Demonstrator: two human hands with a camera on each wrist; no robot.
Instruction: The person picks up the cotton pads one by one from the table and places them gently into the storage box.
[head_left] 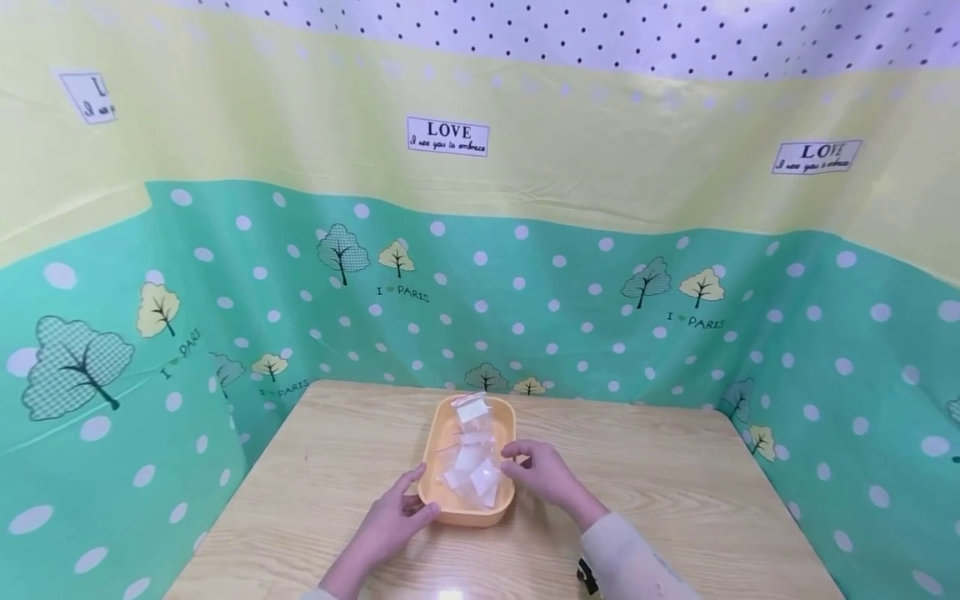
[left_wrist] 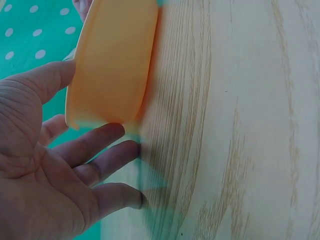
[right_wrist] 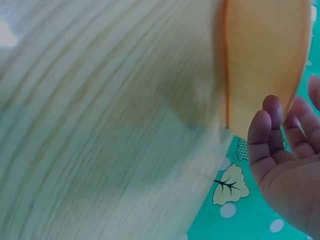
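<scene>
A shallow orange plastic tray point(head_left: 480, 518) with rounded corners stands on the wooden table. Several small clear zip bags point(head_left: 486, 477) with white pieces in them lie overlapping inside, from its far end to its near right. My left hand point(head_left: 393, 518) is at the near left corner, thumb at the near rim and index finger along the left rim. In the left wrist view its fingers are spread against the tray's outer wall point(left_wrist: 112, 65). At the right rim is my right hand point(head_left: 547, 472), thumb and index fingertips beside the bags, other fingers loosely bent outside the wall point(right_wrist: 265, 55).
The light wood table point(head_left: 360, 425) has bare surface on both sides of the tray. A green and yellow printed curtain point(head_left: 495, 292) surrounds it at the back and sides. Something small and black point(head_left: 587, 577) shows by the right sleeve point(head_left: 630, 554).
</scene>
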